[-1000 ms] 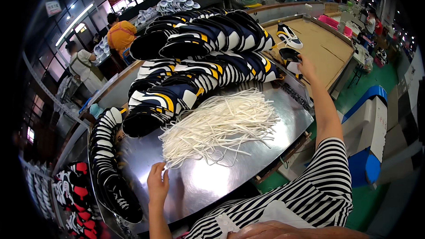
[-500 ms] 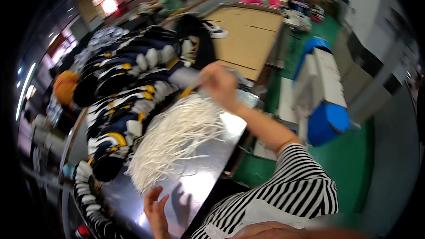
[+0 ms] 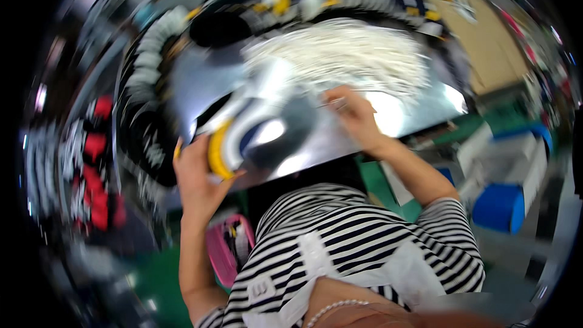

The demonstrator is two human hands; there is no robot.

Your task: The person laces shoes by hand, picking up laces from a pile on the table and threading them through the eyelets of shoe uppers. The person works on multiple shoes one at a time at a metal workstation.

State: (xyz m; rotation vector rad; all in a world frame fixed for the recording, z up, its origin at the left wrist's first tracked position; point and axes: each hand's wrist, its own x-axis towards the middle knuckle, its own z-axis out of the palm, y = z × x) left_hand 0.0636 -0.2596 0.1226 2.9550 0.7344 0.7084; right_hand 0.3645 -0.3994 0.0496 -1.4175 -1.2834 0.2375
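Left hand [image 3: 199, 167] clamps a motion-blurred shoe upper [image 3: 234, 136] — right hand [image 3: 357, 120] too smeared to tell if closed.

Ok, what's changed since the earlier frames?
The left hand now holds a white, navy and yellow shoe upper it lacked before. The right hand has drawn back toward the body; blur hides its grip. White laces stay piled on the shiny metal table.

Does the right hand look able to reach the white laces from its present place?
Probably yes: the right hand is close to the near edge of the white laces, with nothing visible between; the shoe upper in the left hand is farther left.
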